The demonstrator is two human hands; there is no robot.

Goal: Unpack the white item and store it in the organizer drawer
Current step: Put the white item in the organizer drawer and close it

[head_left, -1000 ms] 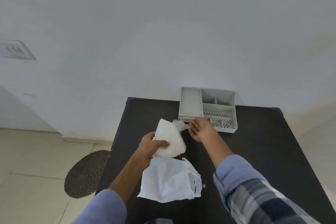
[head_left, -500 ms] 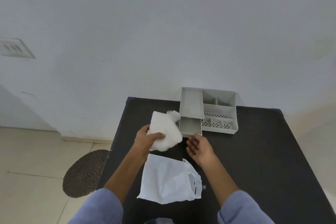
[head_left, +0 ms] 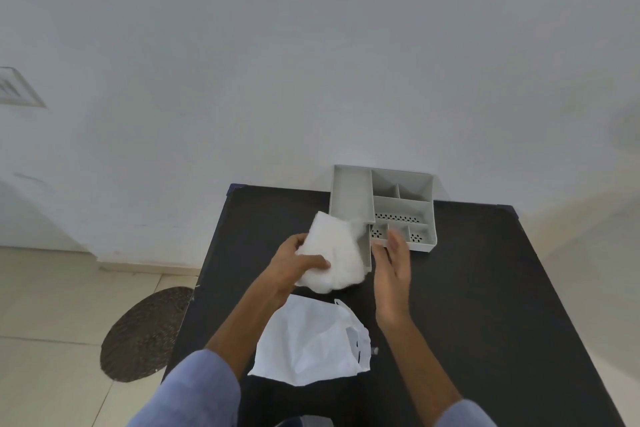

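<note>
Holding the white item [head_left: 334,255] bunched in the left hand [head_left: 294,262], the person has it over the pulled-out drawer [head_left: 366,250] of the grey organizer [head_left: 398,204], which sits at about twelve o'clock on the black table [head_left: 485,288], against the wall. In this single head view the left thumb lies across the near face of the soft white wad and the fingers wrap its far side, so the grip is closed around it; most of the wad hides the drawer mouth, and only the drawer's right wall shows. The right hand [head_left: 393,267] stands edge-on just at three o'clock of that wall, fingers straight and spread slightly, holding nothing; whether it touches the drawer I cannot tell because of blur. The emptied white bag [head_left: 311,343] lies flat at six o'clock of the hands, well clear of the work. To do this step well, I judge the wad should be lowered far end first and pressed down so no fluff rides above the drawer's walls, since anything proud would likely catch under the organizer's top tray when the drawer slides home. The free hand would serve best bracing the organizer's front edge so the light plastic unit does not skid toward the wall.
</note>
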